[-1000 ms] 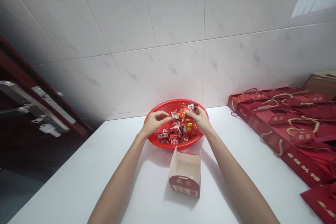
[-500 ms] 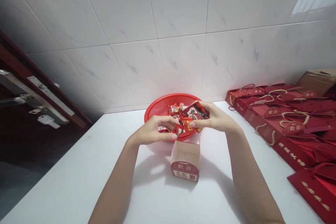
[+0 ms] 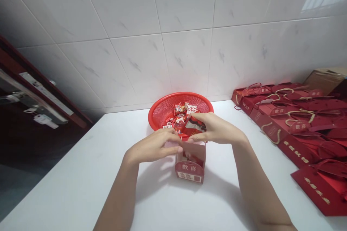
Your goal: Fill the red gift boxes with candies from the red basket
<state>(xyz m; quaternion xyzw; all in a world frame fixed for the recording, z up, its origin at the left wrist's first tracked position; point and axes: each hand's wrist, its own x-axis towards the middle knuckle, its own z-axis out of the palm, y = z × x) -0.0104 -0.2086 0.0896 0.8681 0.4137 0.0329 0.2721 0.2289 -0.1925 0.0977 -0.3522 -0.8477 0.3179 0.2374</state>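
A small red and cream paper box (image 3: 189,173), open at the top, stands on the white table; something dark red shows inside it. My left hand (image 3: 157,146) is at the box's left rear rim, thumb and fingers apart, with nothing visible between them. Between the thumb and fingers of my right hand (image 3: 217,128) are wrapped candy packets (image 3: 197,124), red, black and white, held just behind the box. Beyond both hands, a red plastic basket (image 3: 159,110) contains several wrapped candies (image 3: 179,109).
Rows of red gift bags (image 3: 282,126) with rope handles fill the table's right side, a cardboard box (image 3: 322,79) behind them. A tiled wall (image 3: 187,61) borders the table (image 3: 108,166) at the back. To the left is a dark red door with keys (image 3: 46,120).
Both hands have come down from over the basket to the box. A red packet that was by my left fingers no longer shows there, and dark red contents now appear in the box.
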